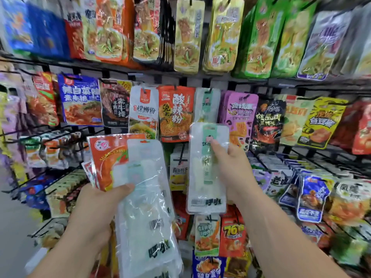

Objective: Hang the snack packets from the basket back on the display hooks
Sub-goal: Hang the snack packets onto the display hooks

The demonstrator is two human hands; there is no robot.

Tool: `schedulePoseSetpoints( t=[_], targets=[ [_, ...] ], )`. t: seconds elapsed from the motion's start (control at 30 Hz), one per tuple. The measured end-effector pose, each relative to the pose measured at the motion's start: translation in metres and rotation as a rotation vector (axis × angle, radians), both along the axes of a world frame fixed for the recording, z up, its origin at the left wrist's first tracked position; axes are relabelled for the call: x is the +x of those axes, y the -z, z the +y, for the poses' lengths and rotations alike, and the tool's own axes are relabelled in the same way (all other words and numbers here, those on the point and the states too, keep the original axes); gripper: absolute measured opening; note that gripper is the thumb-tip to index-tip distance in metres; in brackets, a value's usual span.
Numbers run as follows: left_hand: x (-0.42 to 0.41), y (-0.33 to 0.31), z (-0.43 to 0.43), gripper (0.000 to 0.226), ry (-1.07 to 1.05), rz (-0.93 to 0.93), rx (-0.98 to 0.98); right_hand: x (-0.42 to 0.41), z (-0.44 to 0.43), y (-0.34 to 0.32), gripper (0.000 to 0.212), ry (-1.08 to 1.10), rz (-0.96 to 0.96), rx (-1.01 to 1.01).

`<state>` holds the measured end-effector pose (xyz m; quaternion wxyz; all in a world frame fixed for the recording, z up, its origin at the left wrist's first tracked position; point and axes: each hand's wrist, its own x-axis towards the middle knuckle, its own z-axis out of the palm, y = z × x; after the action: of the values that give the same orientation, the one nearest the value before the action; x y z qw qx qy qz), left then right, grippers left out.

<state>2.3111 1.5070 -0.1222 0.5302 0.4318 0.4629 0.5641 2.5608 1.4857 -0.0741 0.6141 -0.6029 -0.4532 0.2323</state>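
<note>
1. The right hand (230, 167) pinches a clear plastic snack packet with a pale green strip (200, 187). The thumb presses on the packet's front about a third of the way down, and the fingers are hidden behind it. This low grip seems meant to leave the top edge, where the hang hole would be, free for a hook.
2. That packet is held upright in the air in the middle of the scene, just below the hanging row of matching clear packets (206, 103) on the far display. Face forward and top up, it lines up with its own kind, so that row looks like the target.
3. The black wire hook (209, 89) carrying that row sticks out toward the person. The packet's top is below it and not yet threaded.
4. The left hand (98, 207) grips a fanned bundle of clear plastic packets (148, 197) with a flat orange-red foil packet (104, 155) behind them. The thumb clamps across the front. The bundle is held low and to the near left, probably as a waiting supply kept clear of the working hand.
5. An orange noodle pouch (176, 113) hangs to the left of the target row and a purple pouch (239, 109) to its right, so the slot is narrow and the packet has to go in straight.
6. The basket is not in view.
</note>
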Motion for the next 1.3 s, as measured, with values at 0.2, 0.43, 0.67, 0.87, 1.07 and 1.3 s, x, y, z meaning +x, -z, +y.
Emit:
schedulePoseSetpoints(
  t=[0.2, 0.43, 0.67, 0.87, 1.07, 1.3],
  targets=[
    [0.002, -0.018, 0.002, 0.009, 0.013, -0.015, -0.001, 0.014, 0.022, -0.061, 0.056, 0.118, -0.097, 0.101],
    [0.010, -0.023, 0.006, 0.012, 0.034, -0.062, -0.009, 0.012, 0.052, -0.081, 0.056, 0.152, 0.018, 0.060],
    [0.011, -0.021, 0.013, 0.011, 0.014, -0.066, -0.012, 0.017, 0.063, -0.083, 0.039, 0.144, 0.055, 0.043],
    [0.012, -0.020, 0.019, 0.013, 0.016, -0.058, 0.002, 0.019, 0.067, -0.082, 0.033, 0.146, 0.051, 0.037],
    [0.011, -0.025, 0.023, 0.006, 0.030, -0.059, -0.007, 0.024, 0.086, -0.088, 0.035, 0.230, 0.028, -0.003],
    [0.007, -0.023, 0.026, 0.011, 0.036, -0.066, 0.012, 0.026, 0.115, -0.085, 0.046, 0.343, -0.046, -0.062]
  ],
)
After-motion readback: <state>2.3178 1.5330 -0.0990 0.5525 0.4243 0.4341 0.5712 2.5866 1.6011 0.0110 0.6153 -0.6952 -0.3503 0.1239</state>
